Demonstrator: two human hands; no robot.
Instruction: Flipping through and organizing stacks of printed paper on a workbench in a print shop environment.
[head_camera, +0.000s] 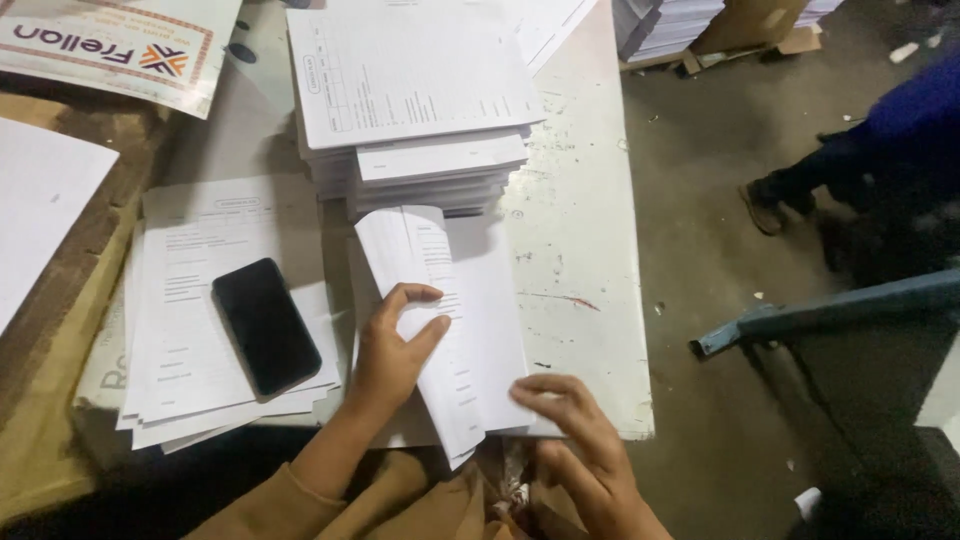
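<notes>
The left hand (392, 350) grips a curled bundle of white printed sheets (440, 320); the right hand (575, 430), fingers spread flat, presses its near corner on the pale worktop (590, 250).

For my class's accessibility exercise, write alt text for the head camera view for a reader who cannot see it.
A left hand curls printed sheets upward while the right hand presses their lower edge on a white table. A black phone lies on papers to the left; a tall paper stack stands behind.
</notes>
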